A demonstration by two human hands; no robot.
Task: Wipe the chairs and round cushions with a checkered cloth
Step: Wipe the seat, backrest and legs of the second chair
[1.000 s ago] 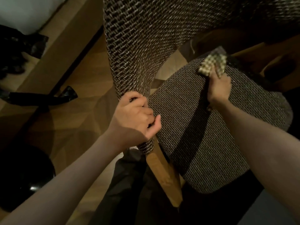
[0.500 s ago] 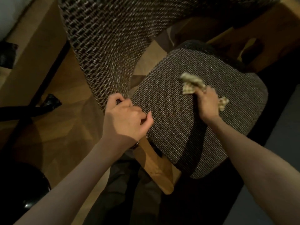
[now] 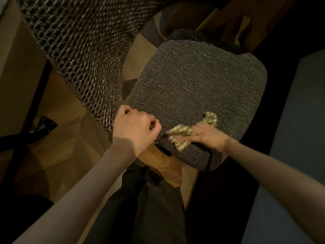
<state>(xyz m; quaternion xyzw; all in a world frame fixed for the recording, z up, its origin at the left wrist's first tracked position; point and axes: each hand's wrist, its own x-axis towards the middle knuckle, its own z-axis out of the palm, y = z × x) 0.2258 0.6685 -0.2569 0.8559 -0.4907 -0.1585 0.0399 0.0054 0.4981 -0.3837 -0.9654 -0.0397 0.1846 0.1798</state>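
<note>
left hand (image 3: 136,128) grips one chair's backrest (image 3: 79,59); right hand (image 3: 208,136) clutches one checkered cloth (image 3: 181,137) on its seat (image 3: 193,88).

One view only, head cam, wide-angle. Looks steeply down from above, close to chair seat (image 3: 197,95); backrest (image 3: 79,50) at top left, wood floor (image 3: 66,138) below it in frame.

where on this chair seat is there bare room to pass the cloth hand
The seat is bare from the right hand out to its far and right edges. The near edge is crowded: the checkered cloth lies there under that hand, and the left hand grips the backrest close beside it.
</note>
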